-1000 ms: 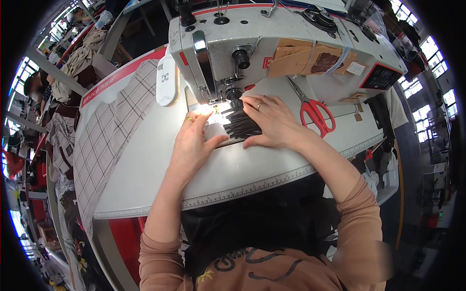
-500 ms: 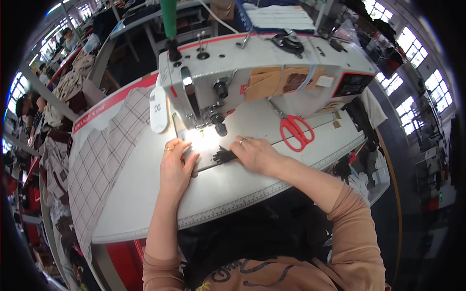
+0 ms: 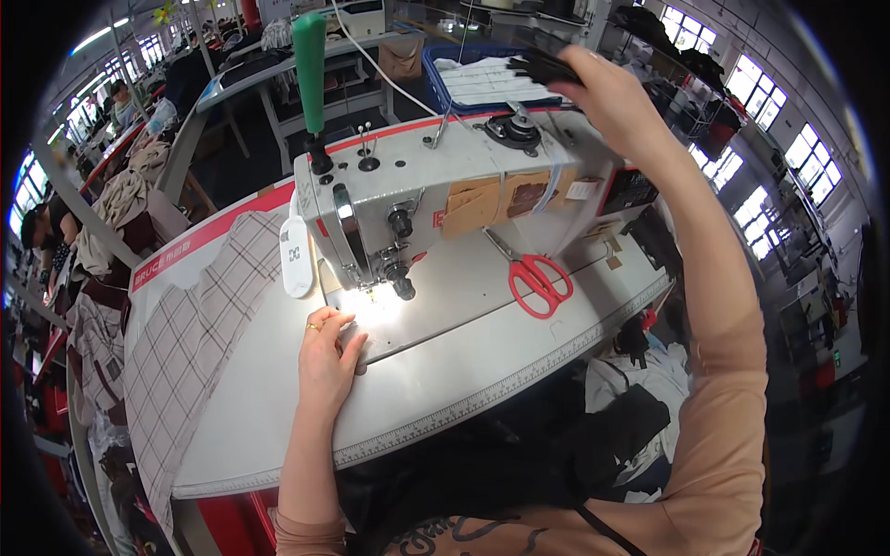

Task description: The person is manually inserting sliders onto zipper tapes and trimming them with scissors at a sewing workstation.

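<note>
My right hand [image 3: 614, 104] is raised beyond the sewing machine, closed on a bundle of thin black strips [image 3: 542, 69]. The strips stick out to the left, over the right part of a blue basket [image 3: 434, 82] holding white material. My left hand [image 3: 326, 363] rests on the white sewing table, just in front of the lit needle area [image 3: 373, 298]. Its thumb stands apart from the bent fingers, and nothing shows between them. The grey-white sewing machine [image 3: 371, 199] stands between my two hands.
Red-handled scissors [image 3: 540, 285] lie below the machine arm. Checked fabric [image 3: 199, 329] covers the table's left side and hangs off its edge. A green cone-shaped spool [image 3: 311, 74] stands upright at the machine's left end. A ruler strip [image 3: 491, 400] runs along the front edge.
My right hand has lifted the bundle of black strips off the table and carried it up and away, past the machine to the basket. My left hand stays near the needle.
</note>
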The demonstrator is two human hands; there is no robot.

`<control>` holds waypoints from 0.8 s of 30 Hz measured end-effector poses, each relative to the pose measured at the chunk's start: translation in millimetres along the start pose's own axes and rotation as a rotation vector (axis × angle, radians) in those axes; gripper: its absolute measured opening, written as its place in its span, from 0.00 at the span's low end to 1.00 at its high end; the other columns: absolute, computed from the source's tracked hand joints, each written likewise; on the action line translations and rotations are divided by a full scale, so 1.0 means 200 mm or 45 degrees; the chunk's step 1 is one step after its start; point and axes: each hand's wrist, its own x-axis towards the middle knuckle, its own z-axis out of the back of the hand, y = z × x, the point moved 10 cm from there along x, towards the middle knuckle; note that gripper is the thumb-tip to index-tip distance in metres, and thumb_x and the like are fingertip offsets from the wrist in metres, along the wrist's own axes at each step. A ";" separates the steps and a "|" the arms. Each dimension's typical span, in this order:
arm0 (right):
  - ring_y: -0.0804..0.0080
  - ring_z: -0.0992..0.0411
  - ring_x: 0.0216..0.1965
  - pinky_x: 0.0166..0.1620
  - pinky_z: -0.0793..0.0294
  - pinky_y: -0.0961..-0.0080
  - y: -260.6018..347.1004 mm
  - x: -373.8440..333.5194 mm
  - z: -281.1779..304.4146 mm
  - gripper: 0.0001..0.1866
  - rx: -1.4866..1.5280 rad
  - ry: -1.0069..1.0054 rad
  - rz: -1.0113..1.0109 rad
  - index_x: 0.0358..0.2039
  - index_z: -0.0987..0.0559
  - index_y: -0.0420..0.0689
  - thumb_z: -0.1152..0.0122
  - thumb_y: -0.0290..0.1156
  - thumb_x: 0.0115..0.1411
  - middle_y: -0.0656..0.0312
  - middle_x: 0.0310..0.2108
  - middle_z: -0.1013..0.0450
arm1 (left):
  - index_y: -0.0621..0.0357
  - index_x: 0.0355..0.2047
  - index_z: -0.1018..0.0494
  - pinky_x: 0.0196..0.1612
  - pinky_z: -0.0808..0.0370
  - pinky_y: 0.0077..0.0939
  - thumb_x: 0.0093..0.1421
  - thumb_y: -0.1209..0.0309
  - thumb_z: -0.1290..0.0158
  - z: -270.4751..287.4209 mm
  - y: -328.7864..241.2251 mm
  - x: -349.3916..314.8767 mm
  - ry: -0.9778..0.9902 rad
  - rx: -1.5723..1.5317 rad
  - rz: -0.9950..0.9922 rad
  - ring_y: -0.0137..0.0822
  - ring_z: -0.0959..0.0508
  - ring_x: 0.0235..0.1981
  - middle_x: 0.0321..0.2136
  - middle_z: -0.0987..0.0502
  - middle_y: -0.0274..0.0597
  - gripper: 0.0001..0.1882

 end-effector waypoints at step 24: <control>0.67 0.29 0.35 0.37 0.31 0.69 -0.08 0.21 -0.29 0.18 0.081 0.377 -0.001 0.37 0.26 0.49 0.34 0.43 0.49 0.66 0.31 0.28 | 0.62 0.36 0.27 0.30 0.31 0.20 0.49 0.78 0.42 -0.01 0.05 0.00 0.027 0.012 0.027 0.27 0.32 0.24 0.39 0.30 0.39 0.12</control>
